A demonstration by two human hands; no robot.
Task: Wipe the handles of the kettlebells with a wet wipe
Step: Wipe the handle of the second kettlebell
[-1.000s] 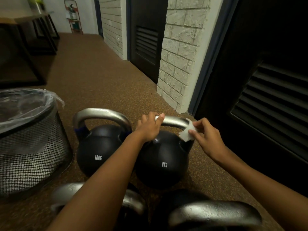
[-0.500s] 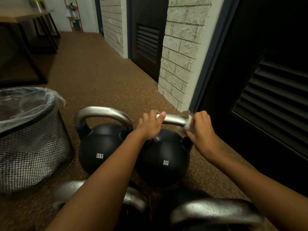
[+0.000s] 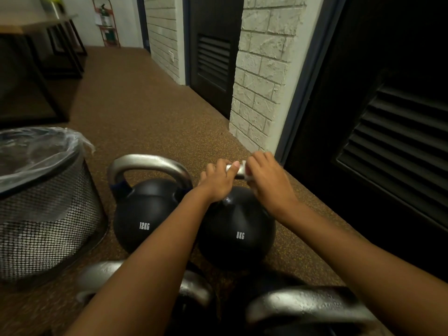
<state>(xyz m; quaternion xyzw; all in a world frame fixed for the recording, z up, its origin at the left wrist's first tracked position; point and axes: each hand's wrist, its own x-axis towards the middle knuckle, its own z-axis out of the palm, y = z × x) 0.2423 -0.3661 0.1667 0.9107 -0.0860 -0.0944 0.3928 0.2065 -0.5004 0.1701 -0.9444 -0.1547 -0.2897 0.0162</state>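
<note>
I am seeing black kettlebells (image 3: pixel 145 214) carrying white lettering and silver-grey handles (image 3: pixel 148 161), a white wet wipe (image 3: pixel 245 171), a brown floor (image 3: pixel 150 112) speckled with yellow, a black mesh bin (image 3: pixel 48 226) with clear liner, and a whitish brick-patterned wall (image 3: pixel 261 69).

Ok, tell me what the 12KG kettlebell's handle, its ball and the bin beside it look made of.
The handle looks like bare metal, likely steel: a dull silver-grey with soft glints. The ball is probably cast iron or steel under a smooth, semi-gloss black coating with white printed lettering. The bin is black wire mesh with see-through holes, lined with a thin clear plastic bag, crinkled and shiny.
</note>
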